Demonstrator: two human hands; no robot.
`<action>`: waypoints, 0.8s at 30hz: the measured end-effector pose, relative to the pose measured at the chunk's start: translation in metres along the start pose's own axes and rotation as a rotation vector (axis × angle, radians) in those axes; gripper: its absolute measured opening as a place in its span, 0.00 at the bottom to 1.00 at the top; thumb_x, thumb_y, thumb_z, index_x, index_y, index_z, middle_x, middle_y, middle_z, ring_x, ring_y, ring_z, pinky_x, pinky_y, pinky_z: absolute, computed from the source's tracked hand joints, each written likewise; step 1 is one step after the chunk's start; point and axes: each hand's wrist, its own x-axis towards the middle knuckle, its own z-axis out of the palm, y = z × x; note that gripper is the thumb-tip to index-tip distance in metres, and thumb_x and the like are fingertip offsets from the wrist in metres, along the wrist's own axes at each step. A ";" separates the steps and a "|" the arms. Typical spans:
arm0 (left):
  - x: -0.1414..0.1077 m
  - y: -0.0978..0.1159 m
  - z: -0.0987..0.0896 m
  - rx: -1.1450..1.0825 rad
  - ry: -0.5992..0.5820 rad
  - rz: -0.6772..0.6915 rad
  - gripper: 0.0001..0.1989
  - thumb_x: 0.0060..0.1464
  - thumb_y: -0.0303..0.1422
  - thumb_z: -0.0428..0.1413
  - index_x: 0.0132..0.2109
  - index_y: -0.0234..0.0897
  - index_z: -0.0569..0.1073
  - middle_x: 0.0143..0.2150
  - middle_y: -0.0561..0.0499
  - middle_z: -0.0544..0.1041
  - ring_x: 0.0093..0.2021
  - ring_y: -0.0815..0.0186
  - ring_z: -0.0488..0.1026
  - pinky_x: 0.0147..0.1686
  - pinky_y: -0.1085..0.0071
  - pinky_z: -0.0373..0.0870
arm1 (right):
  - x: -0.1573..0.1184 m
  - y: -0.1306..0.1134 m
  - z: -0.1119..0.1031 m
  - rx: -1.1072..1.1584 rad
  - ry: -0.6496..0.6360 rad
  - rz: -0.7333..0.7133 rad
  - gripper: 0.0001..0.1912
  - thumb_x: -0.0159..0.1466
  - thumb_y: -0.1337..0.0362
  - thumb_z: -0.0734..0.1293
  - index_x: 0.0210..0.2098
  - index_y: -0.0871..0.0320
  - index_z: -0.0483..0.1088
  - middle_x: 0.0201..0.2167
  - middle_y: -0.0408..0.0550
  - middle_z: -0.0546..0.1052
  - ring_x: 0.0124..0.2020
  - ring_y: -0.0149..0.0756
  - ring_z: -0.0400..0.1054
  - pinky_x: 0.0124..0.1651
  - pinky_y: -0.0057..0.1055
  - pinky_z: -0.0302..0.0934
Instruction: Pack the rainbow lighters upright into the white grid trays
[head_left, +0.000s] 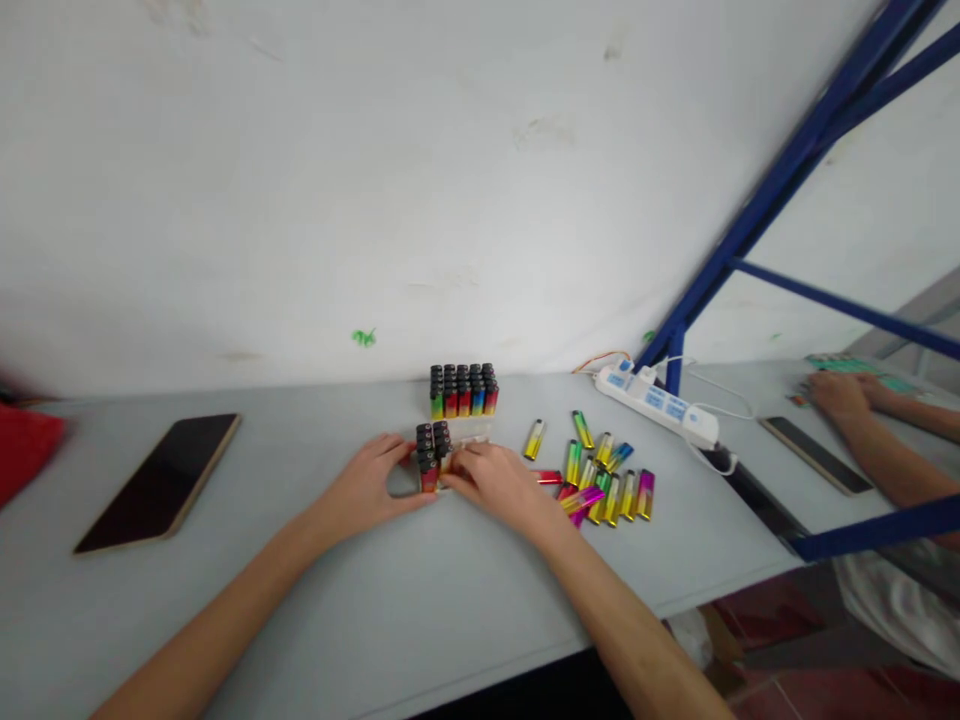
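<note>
Several black-topped lighters (428, 470) stand upright in a small cluster at the near side of a clear tray (472, 430). My left hand (369, 482) is curved round the cluster's left side, fingers and thumb touching it. At its right side my right hand (489, 482) has its fingers closed together on something hidden beneath them. Behind, against the wall, a block of upright lighters (463, 392) with coloured bodies stands in rows. To the right of my right hand, loose shiny lighter-shaped pieces (588, 480) in yellow, green, red, blue and purple lie scattered on the grey table (420, 610).
A dark phone (159, 482) lies at the left, near a red object (26, 450). A white power strip (660, 402) with cables sits at the right beside a blue metal frame (750, 220). Beyond it are another person's hands (844, 395) and another phone (816, 455).
</note>
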 end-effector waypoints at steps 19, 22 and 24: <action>0.001 -0.019 0.011 0.061 0.023 -0.026 0.35 0.56 0.69 0.66 0.50 0.43 0.85 0.53 0.40 0.88 0.55 0.41 0.85 0.65 0.46 0.82 | -0.126 0.077 0.008 -0.175 0.252 0.400 0.27 0.86 0.50 0.64 0.79 0.48 0.74 0.84 0.60 0.67 0.86 0.61 0.58 0.85 0.75 0.48; 0.001 -0.020 0.010 0.051 0.005 -0.026 0.34 0.57 0.68 0.66 0.50 0.43 0.85 0.53 0.40 0.88 0.55 0.42 0.85 0.64 0.46 0.82 | -0.102 0.081 0.006 -0.179 0.244 0.387 0.28 0.85 0.48 0.65 0.79 0.50 0.74 0.85 0.61 0.66 0.87 0.62 0.57 0.85 0.74 0.48; 0.001 -0.020 0.010 0.049 0.015 -0.020 0.33 0.57 0.67 0.67 0.49 0.43 0.85 0.53 0.40 0.88 0.55 0.41 0.85 0.63 0.45 0.83 | -0.086 0.083 0.004 -0.186 0.238 0.374 0.28 0.85 0.48 0.65 0.79 0.50 0.73 0.86 0.61 0.65 0.87 0.62 0.56 0.86 0.73 0.48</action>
